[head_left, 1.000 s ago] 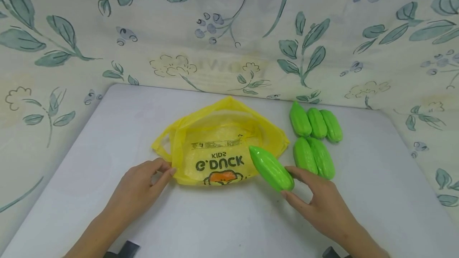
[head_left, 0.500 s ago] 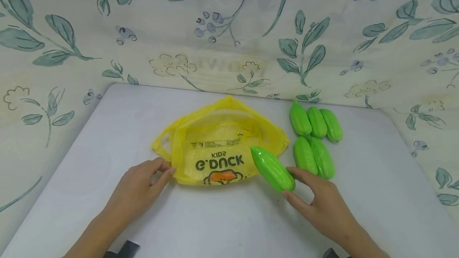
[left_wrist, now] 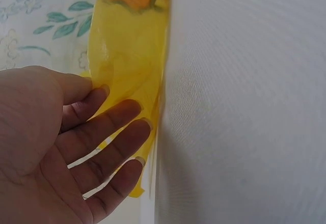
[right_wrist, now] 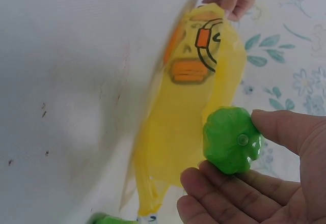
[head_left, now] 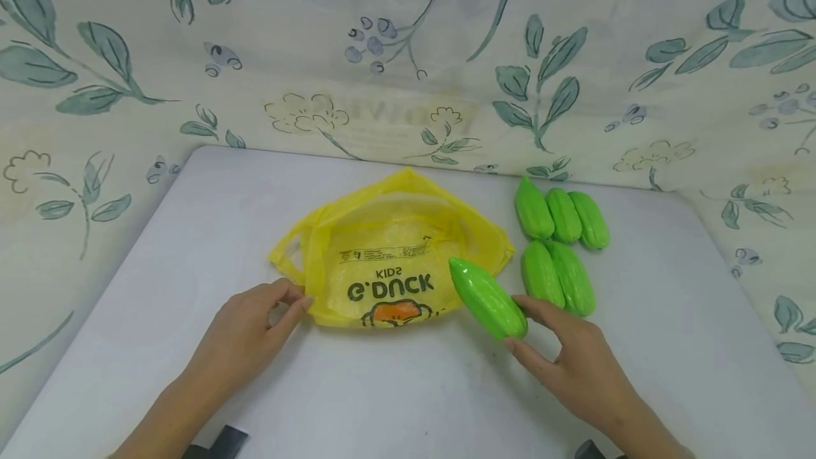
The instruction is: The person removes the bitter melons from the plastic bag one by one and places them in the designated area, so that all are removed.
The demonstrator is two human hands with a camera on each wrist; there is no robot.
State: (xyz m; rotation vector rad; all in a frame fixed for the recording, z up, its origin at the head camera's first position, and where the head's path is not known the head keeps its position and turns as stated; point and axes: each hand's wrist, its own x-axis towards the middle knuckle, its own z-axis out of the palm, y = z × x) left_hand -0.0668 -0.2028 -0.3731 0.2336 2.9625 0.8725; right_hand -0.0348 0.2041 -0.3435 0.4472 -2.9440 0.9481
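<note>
A yellow plastic bag (head_left: 382, 268) printed with "G.DUCK KIDS" lies on the white table with its mouth spread wide. My left hand (head_left: 255, 324) pinches the bag's near left edge between thumb and index finger. In the left wrist view, the other fingers of the left hand (left_wrist: 97, 142) are loosely bent beside the yellow plastic. Held by its blunt end, a glossy, ribbed green toy vegetable (head_left: 487, 297) is between the thumb and fingers of my right hand (head_left: 574, 353). Its pointed tip overlaps the bag's right side in the head view. The right wrist view shows the vegetable's lobed end (right_wrist: 229, 140).
Several similar green toy vegetables (head_left: 564, 214) lie in two rows on the table right of the bag. A floral cloth (head_left: 408, 55) rises behind the table (head_left: 382, 395) and along its sides.
My right hand has drifted very slightly to the right with the green toy vegetable. The left hand keeps its pinch, and the bag stays where it was.
</note>
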